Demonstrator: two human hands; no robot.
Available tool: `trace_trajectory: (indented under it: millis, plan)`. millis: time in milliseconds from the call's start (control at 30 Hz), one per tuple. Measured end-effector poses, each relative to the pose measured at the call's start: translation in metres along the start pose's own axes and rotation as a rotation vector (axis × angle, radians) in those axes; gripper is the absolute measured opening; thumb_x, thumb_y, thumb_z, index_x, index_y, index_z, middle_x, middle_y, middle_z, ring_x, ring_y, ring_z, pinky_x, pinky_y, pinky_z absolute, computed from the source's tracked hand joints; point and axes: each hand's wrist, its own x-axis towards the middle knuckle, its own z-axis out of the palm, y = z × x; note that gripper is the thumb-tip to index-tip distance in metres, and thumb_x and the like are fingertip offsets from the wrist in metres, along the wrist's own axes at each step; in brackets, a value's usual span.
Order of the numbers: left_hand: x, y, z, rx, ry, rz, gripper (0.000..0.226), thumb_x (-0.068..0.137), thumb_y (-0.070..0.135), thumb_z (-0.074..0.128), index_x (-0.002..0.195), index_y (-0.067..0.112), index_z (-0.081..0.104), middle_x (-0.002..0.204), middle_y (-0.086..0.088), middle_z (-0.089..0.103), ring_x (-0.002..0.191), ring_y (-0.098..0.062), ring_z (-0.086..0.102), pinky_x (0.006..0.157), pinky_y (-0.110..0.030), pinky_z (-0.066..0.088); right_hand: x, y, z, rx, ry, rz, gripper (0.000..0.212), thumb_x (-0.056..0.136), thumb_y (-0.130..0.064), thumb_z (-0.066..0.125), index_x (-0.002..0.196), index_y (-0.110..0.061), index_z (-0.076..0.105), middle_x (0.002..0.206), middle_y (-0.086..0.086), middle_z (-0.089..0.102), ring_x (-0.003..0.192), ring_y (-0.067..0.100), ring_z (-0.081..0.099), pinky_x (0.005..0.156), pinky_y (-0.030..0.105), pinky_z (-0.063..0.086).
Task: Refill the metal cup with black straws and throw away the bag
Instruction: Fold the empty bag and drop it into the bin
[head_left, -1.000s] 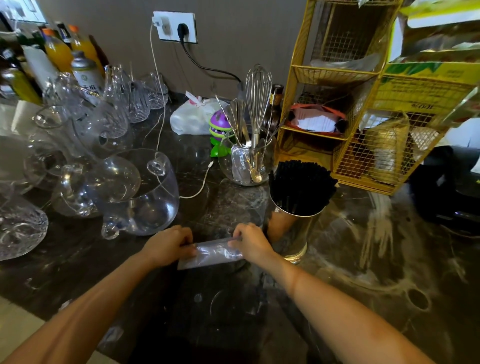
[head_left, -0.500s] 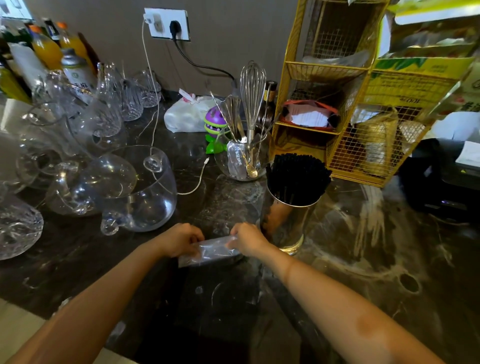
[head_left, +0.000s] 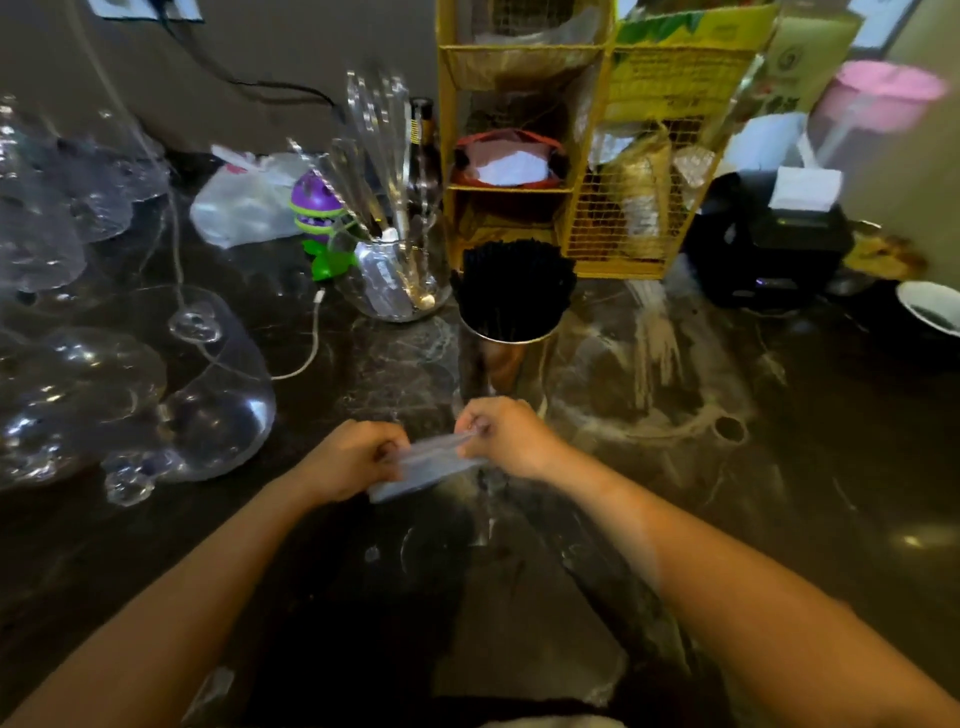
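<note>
A metal cup (head_left: 496, 364) stands on the dark marble counter (head_left: 675, 493), packed with upright black straws (head_left: 514, 288). Just in front of it, both hands grip a clear, empty plastic bag (head_left: 426, 467). My left hand (head_left: 353, 457) pinches its left end, my right hand (head_left: 501, 434) pinches its upper right end. The bag is folded small and held slightly above the counter. The frame is motion-blurred.
Several glass pitchers and bowls (head_left: 156, 395) crowd the left. A glass jar of whisks and spoons (head_left: 395, 280) and a purple toy (head_left: 317, 208) stand behind the cup. A yellow wire rack (head_left: 582, 156) rises at the back, with a black device (head_left: 769, 244) to its right.
The hands have drawn closer together, folding the bag smaller and lifting it slightly. The camera has swung to the right and tilted down.
</note>
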Motion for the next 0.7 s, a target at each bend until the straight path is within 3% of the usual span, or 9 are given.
trace_trajectory:
  millis: [100,167,267,400,533,567,633,700]
  plan:
    - [0.024,0.020,0.011,-0.041,-0.043,0.110,0.025,0.074,0.010,0.067,0.067,0.032,0.056,0.058,0.012,0.053,0.061,0.009,0.053,0.058,-0.007,0.039,-0.028,0.013,-0.025,0.044,0.099,0.056,0.016,0.078,-0.007,0.064,0.094,-0.006,0.063,0.074,-0.004,0.054,0.065,0.006,0.049,0.056,0.009,0.038]
    - [0.043,0.037,0.025,-0.026,-0.078,0.186,0.016,0.072,0.010,0.069,0.074,0.024,0.060,0.062,0.012,0.052,0.058,0.011,0.052,0.056,-0.009,0.036,-0.051,0.023,-0.043,0.064,0.173,0.088,0.017,0.078,-0.005,0.064,0.095,-0.005,0.063,0.076,-0.001,0.056,0.067,0.007,0.051,0.057,0.006,0.038]
    - [0.066,0.070,0.053,-0.022,-0.096,0.331,0.017,0.071,0.016,0.071,0.084,0.007,0.065,0.061,0.006,0.051,0.055,0.016,0.050,0.055,-0.010,0.034,-0.093,0.036,-0.066,0.002,0.280,0.169,0.018,0.078,-0.005,0.063,0.097,-0.007,0.064,0.074,0.003,0.055,0.068,0.011,0.051,0.058,0.007,0.037]
    - [0.076,0.132,0.096,-0.044,-0.149,0.501,0.013,0.069,0.008,0.072,0.079,0.008,0.065,0.053,0.017,0.045,0.052,0.022,0.047,0.052,-0.003,0.034,-0.161,0.048,-0.093,-0.067,0.404,0.276,0.020,0.080,-0.006,0.063,0.100,-0.006,0.066,0.085,0.012,0.064,0.073,0.014,0.058,0.064,0.012,0.038]
    - [0.071,0.196,0.144,-0.014,-0.223,0.646,0.012,0.070,0.012,0.071,0.076,0.004,0.064,0.056,0.003,0.051,0.054,0.001,0.050,0.052,-0.015,0.032,-0.235,0.062,-0.112,-0.131,0.465,0.374,0.017,0.079,-0.008,0.064,0.095,-0.006,0.067,0.094,0.016,0.067,0.086,0.026,0.061,0.073,0.026,0.042]
    - [0.068,0.212,0.157,-0.002,-0.241,0.673,0.014,0.071,0.014,0.070,0.076,0.004,0.063,0.060,-0.004,0.054,0.061,-0.013,0.055,0.054,-0.021,0.032,-0.254,0.067,-0.115,-0.133,0.492,0.402,0.016,0.079,-0.007,0.064,0.094,-0.005,0.067,0.093,0.016,0.068,0.084,0.026,0.061,0.072,0.026,0.042]
    - [0.061,0.246,0.183,0.019,-0.282,0.717,0.016,0.072,0.017,0.069,0.075,0.004,0.061,0.068,-0.017,0.061,0.071,-0.029,0.060,0.059,-0.029,0.034,-0.291,0.079,-0.120,-0.133,0.563,0.452,0.014,0.077,-0.006,0.066,0.090,-0.005,0.068,0.085,0.012,0.068,0.075,0.019,0.060,0.067,0.018,0.042]
    - [0.051,0.281,0.210,0.030,-0.320,0.759,0.015,0.073,0.018,0.068,0.076,0.005,0.061,0.076,-0.022,0.066,0.076,-0.033,0.061,0.060,-0.031,0.036,-0.329,0.093,-0.123,-0.139,0.604,0.494,0.012,0.076,-0.006,0.067,0.088,-0.004,0.068,0.074,-0.001,0.060,0.064,0.003,0.051,0.063,0.008,0.037]
